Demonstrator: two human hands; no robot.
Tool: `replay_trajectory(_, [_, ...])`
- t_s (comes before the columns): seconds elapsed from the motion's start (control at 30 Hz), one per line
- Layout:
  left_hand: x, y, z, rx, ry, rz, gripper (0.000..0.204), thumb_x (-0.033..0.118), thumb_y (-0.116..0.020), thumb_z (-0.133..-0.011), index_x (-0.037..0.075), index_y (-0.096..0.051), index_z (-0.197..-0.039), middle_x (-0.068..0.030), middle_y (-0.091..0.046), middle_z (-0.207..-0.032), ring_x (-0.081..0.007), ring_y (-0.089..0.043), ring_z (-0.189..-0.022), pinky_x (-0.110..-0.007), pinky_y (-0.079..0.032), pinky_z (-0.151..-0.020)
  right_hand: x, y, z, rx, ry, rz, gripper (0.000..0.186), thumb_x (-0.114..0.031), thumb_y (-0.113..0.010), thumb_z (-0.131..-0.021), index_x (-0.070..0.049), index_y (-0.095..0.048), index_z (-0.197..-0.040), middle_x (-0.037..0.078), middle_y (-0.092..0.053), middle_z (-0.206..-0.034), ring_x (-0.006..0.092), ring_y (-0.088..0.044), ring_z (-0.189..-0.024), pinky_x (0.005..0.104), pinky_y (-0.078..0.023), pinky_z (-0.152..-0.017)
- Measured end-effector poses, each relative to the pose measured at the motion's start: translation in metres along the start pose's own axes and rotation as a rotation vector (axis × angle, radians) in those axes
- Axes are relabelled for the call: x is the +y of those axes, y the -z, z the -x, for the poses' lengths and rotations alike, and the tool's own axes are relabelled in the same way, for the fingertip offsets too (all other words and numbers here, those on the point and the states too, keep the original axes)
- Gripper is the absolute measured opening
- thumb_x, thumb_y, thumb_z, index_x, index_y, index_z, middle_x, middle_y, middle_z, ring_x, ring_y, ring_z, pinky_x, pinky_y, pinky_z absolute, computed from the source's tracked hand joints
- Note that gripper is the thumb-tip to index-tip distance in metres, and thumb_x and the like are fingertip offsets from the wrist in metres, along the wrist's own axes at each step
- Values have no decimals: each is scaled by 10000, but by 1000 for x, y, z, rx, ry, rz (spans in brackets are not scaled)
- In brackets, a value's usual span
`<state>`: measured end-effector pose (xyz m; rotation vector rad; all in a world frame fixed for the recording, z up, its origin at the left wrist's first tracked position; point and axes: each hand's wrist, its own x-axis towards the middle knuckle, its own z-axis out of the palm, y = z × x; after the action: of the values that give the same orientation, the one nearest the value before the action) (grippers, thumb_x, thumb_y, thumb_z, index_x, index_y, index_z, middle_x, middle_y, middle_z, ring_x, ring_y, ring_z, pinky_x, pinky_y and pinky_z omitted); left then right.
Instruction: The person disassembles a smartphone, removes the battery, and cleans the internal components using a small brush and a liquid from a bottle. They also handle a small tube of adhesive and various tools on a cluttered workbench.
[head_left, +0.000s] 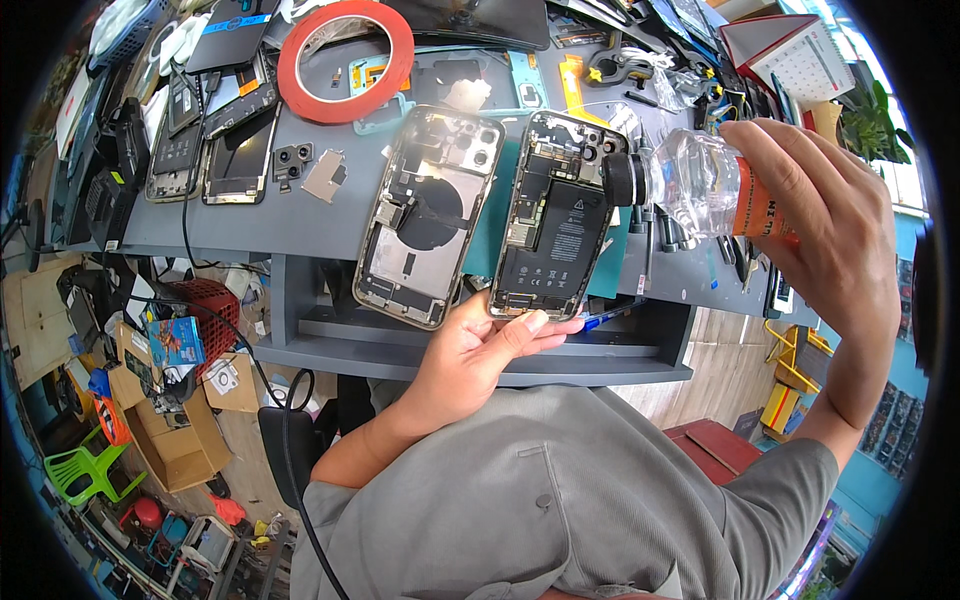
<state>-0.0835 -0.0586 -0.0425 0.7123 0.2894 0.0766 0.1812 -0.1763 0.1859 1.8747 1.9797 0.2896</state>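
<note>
An opened smartphone (560, 225), its battery and circuit board exposed, tilts over the edge of the grey desk. My left hand (480, 355) is closed around its lower end, thumb on top. To the left of it leans a second phone housing (425, 215) with a round black patch; whether my left hand also touches it, I cannot tell. My right hand (825, 205) grips a clear plastic bottle (695, 185) with an orange label, holding it sideways. The bottle's black cap (625, 179) points left at the phone's upper right edge, by the camera lenses.
A roll of red tape (346, 60) lies at the back of the grey desk (240, 225). Phone parts (240, 160) crowd the left side, and tools and clamps (635, 70) the right. Below the desktop is an open drawer (330, 350). A black cable (290, 440) runs down past my left arm.
</note>
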Motion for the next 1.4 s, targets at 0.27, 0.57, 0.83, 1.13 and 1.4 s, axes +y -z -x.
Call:
replay_trajectory(0.27, [-3,0,0,4,-18,34,336,110,-537,-1163,-45,-573,-1460,-245,-704,-1401,-379,-713,-1302,-452,-603,-1093,1,2,-3,3,26,18,886,-97,-902,-634,-90,-641,-1481,148,-749,-1293,360,-761,-1130,488,-642,-949])
replay_trajectory(0.57, [-2,1,-1,-15,-18,27,328,110,-536,-1164,-44,-574,-1451,-246,-703,-1399,-383,-714,-1299,-461,-603,-1095,0,6,-4,-4,15,12,875,-121,-904,-646,-93,-641,-1480,147,-743,-1305,361,-760,-1133,489,-638,-952])
replay_trajectory(0.83, [-2,1,0,-5,-29,25,335,117,-535,-1166,-44,-571,-1457,-242,-698,-1405,-389,-713,-1300,-457,-605,-1090,3,2,-9,12,32,2,867,-154,-905,-649,-93,-642,-1472,141,-744,-1308,365,-757,-1128,490,-630,-952])
replay_trajectory(1.13, [2,1,0,-18,13,35,330,103,-513,-1171,-52,-554,-1460,-219,-690,-1417,-363,-694,-1327,-453,-575,-1135,4,1,-8,15,35,21,872,-169,-908,-648,-99,-642,-1476,129,-747,-1311,354,-760,-1128,484,-636,-947])
replay_trajectory(1.4, [-1,0,-1,-1,-17,39,321,102,-536,-1162,-53,-575,-1440,-253,-700,-1396,-404,-711,-1297,-468,-605,-1095,4,1,-5,12,30,38,911,-136,-929,-624,-113,-637,-1486,120,-752,-1307,340,-764,-1131,480,-643,-957])
